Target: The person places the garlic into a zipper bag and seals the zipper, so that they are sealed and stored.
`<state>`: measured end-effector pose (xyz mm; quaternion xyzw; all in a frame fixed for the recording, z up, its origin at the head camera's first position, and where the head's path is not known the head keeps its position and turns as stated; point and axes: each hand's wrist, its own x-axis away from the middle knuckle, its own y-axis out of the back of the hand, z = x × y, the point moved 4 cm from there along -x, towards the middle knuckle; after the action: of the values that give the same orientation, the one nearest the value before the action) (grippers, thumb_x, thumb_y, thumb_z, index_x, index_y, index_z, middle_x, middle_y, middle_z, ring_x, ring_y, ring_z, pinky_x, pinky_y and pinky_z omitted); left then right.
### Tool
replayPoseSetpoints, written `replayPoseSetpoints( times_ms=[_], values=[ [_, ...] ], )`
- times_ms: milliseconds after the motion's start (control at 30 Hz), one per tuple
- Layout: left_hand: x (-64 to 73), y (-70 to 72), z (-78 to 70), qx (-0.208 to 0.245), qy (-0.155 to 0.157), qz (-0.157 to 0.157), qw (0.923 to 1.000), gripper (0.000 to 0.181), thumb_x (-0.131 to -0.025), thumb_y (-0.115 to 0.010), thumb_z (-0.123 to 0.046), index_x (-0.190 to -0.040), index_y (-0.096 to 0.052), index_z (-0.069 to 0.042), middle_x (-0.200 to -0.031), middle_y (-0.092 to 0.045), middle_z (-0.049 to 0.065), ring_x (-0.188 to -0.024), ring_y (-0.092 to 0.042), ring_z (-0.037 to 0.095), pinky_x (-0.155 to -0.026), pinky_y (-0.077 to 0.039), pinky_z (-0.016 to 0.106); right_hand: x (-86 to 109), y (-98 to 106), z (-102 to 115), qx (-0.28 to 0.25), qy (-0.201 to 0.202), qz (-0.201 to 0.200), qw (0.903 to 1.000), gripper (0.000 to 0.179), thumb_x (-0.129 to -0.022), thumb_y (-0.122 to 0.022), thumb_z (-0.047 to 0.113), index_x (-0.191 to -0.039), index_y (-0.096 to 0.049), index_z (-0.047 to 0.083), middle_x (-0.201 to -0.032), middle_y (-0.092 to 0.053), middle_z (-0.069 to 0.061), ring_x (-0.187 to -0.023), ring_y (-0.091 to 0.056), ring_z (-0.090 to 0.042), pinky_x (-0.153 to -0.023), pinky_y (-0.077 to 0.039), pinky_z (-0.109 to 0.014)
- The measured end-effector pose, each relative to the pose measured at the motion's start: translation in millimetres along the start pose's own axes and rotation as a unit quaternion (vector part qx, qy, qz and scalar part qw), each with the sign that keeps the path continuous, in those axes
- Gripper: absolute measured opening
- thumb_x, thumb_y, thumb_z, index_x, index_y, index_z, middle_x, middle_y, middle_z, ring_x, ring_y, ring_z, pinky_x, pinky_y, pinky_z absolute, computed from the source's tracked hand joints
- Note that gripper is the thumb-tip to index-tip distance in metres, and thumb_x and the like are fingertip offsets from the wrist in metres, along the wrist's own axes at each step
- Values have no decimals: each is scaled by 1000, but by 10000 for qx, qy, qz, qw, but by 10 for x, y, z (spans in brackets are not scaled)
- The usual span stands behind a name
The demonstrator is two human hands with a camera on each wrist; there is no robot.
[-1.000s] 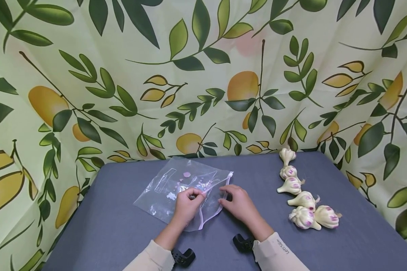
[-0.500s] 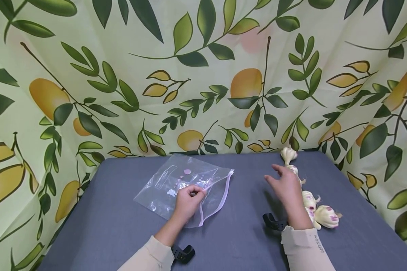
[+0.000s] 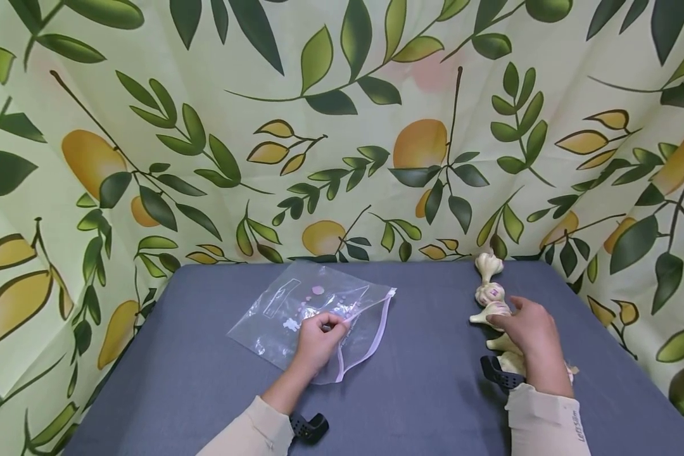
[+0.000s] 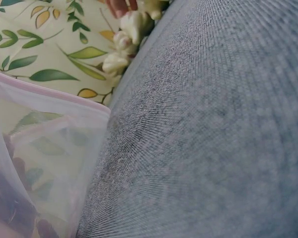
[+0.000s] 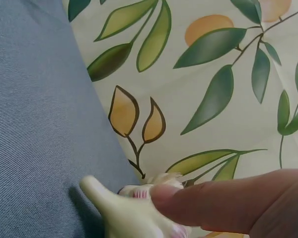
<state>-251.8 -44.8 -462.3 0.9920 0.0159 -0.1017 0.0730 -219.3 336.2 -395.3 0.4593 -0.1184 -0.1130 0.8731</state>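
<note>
A clear zip bag (image 3: 285,304) with a pale pink zip edge and small printed marks lies flat on the table. My left hand (image 3: 315,342) pinches its upper layer near the mouth, which gapes slightly. The bag fills the left of the left wrist view, its pink edge (image 4: 54,94) raised. To the right, my right hand (image 3: 532,332) reaches over a row of garlic bulbs. Its thumb and forefinger are spread about the third garlic bulb (image 3: 493,311). In the right wrist view a fingertip lies against or just over a garlic bulb (image 5: 134,215); contact is unclear.
Two more garlic bulbs stand farther back, the rearmost garlic bulb (image 3: 488,265) near the back edge. Others lie partly hidden under my right hand and wrist. A leaf-patterned curtain (image 3: 342,158) surrounds the grey-blue table (image 3: 205,380) on several sides.
My right hand has left the bag's mouth and moved right to the garlic, lowering onto the row. My left hand keeps its pinch on the bag.
</note>
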Motion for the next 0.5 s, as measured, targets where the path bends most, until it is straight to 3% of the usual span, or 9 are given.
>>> replayPoseSetpoints(
  times_ms=[233, 500],
  values=[
    [9, 3, 14, 49, 77, 41, 10000, 6, -76, -74, -10, -73, -70, -6, -67, -61, 0, -61, -49, 8, -52, -41, 17, -38, -89, 13, 202, 293, 179, 9992, 72, -79, -69, 31, -136, -42, -4, -133, -42, -35, -117, -39, -54, -91, -36, -61],
    [5, 1, 22, 28, 44, -14, 10000, 6, -75, -73, -9, -72, -69, -5, -66, -59, -2, -60, -49, 7, -51, -41, 17, -60, -261, 214, 310, 778, 353, 9959, 64, -77, -73, 34, -126, -54, -3, -124, -53, -31, -106, -51, -46, -81, -43, -55]
  ],
)
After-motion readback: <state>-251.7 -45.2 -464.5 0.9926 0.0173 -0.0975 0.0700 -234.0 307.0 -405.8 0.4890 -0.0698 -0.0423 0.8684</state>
